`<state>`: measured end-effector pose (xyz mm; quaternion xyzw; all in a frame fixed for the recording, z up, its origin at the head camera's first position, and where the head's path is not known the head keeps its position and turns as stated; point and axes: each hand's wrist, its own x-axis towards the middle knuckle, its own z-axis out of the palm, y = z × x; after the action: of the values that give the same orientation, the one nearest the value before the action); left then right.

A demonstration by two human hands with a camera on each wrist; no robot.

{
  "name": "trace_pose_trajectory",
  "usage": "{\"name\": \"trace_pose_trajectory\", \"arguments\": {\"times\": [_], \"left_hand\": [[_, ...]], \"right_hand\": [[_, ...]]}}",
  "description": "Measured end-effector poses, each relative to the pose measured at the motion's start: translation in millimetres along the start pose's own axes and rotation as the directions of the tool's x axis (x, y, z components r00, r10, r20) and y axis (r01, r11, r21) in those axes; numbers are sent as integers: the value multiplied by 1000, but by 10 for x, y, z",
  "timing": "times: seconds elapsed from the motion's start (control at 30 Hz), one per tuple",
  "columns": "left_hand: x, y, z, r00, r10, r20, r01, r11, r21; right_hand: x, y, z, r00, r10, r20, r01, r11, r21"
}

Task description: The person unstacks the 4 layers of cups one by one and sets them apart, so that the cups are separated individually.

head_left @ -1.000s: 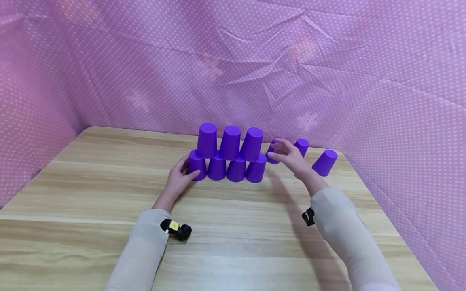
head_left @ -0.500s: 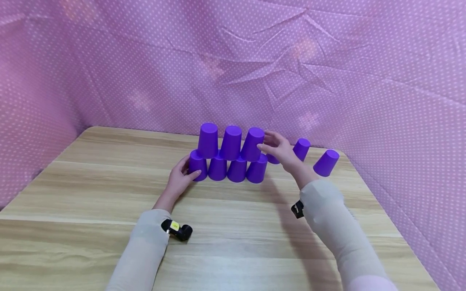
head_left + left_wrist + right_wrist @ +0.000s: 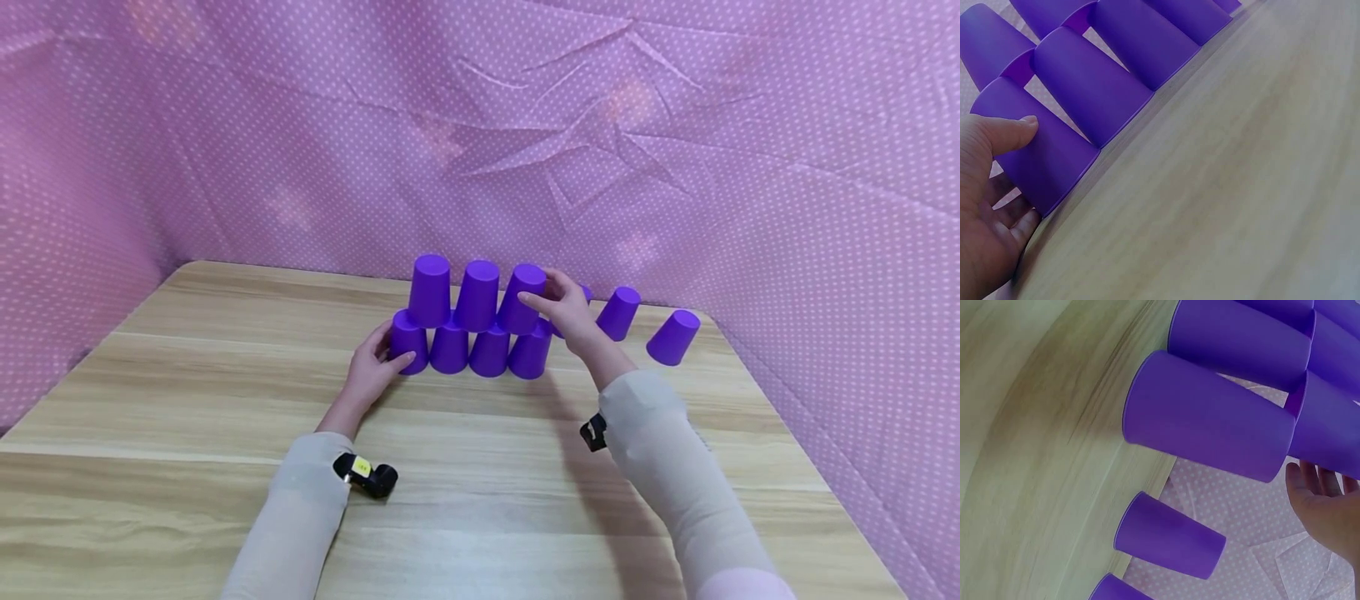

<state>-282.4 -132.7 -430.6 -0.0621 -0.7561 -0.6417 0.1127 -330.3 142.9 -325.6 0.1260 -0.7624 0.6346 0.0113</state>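
Note:
Purple cups stand upside down in two rows in the head view, three on top of a lower row of several. My left hand (image 3: 369,367) holds the leftmost lower cup (image 3: 408,337), thumb across its front and fingers around its far side; the left wrist view shows the thumb (image 3: 1019,132) lying on that cup. At the other end, my right hand (image 3: 572,315) is around the right upper cup (image 3: 517,310), thumb over its front and fingers behind. In the right wrist view the fingertips are right at that cup's side (image 3: 1329,434).
Two more upside-down cups, one (image 3: 619,315) and another (image 3: 673,338), stand right of the rows on the wooden table (image 3: 465,500). A third cup (image 3: 587,292) is mostly hidden behind my right hand. Pink dotted cloth (image 3: 480,150) hangs behind and at both sides.
My right hand has moved left from over the loose cup to the right upper cup and closed around it. My left hand has stayed on the leftmost lower cup.

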Motion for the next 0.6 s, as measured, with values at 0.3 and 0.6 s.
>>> {"name": "trace_pose_trajectory", "arguments": {"times": [0.3,0.6], "left_hand": [[12,7,-7,1000,-6,8,6,1000,3],[27,-7,-14,999,-29,14,29,1000,4]], "right_hand": [[-10,-30,40,1000,-12,-27,11,1000,-1],[-75,-84,-23,999,13,-51,-14,1000,-12]]}}
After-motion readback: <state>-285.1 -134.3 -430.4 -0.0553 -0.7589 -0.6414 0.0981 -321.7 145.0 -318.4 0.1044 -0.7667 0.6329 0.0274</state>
